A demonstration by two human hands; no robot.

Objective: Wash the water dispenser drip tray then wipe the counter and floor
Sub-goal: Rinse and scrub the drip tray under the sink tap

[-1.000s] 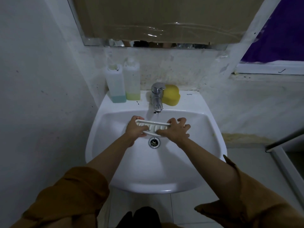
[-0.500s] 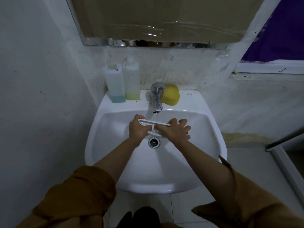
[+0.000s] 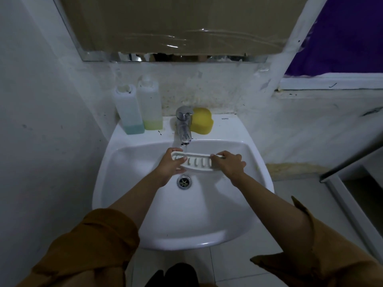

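White slotted plastic drip tray at frame centre, under chrome tap, over glossy ceramic sink, left hand and right hand fingers curled, gripping tray ends, yellow sponge behind.

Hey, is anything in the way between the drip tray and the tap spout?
Nothing visible. The left hand and right hand grip the ends of the drip tray, and its back rim sits uncovered just below the faucet spout. The yellow sponge lies behind on the sink ledge.
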